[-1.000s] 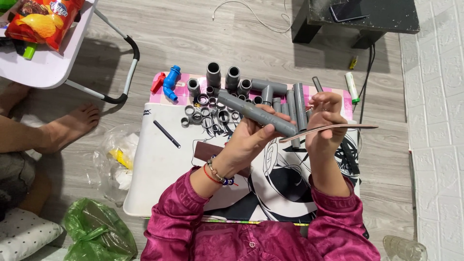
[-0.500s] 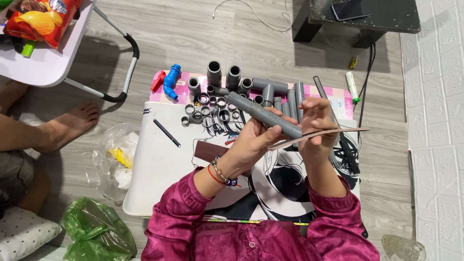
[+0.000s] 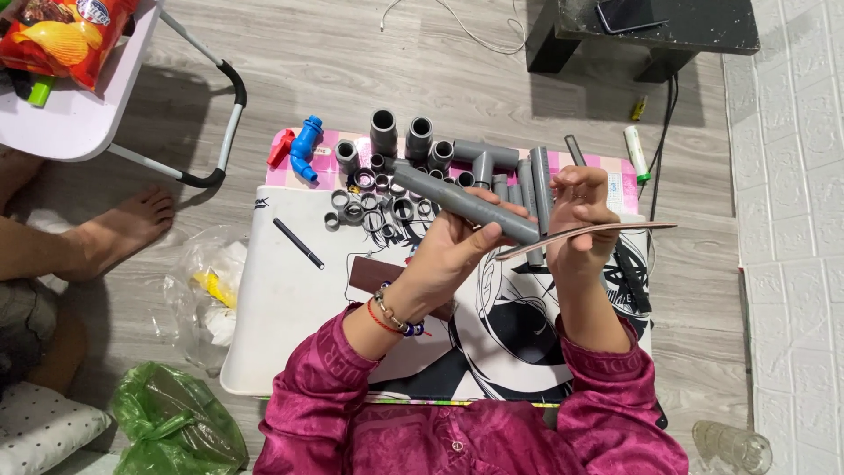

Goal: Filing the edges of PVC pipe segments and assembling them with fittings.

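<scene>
Two hands busy: your left hand (image 3: 457,251) wraps a gray pipe (image 3: 466,204) held slanted above the board (image 3: 290,308), and your right hand (image 3: 576,215) pinches a thin flat strip (image 3: 585,236) against the pipe's near end. Loose grip could let the pipe roll or twist; the strip could slide off and hit your left thumb.

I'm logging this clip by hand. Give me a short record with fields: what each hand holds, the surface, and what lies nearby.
left hand: holds a grey pipe, tilted
right hand: holds a thin flat strip, its end at the pipe's lower end
surface: printed board on the floor
behind the hands: grey fittings, blue tap
on the board: black pen
</scene>
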